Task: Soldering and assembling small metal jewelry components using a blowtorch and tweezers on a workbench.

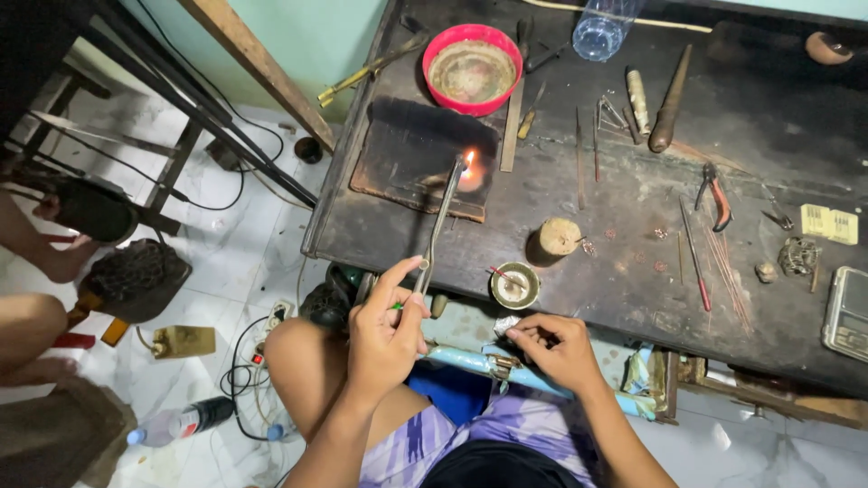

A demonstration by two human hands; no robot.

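Note:
My left hand grips a thin metal torch that reaches out over the dark workbench. Its tip burns with a small flame on a charred black pad. My right hand rests lower, fingers pinched near a crumpled bit of foil above a light blue tube across my lap. A small round metal dish sits at the bench edge between my hands.
A red bowl, a plastic bottle, red-handled pliers, a wooden cylinder, files and thin rods lie on the bench. Another person's legs are at the left. Cables, a power strip and a bottle lie on the floor.

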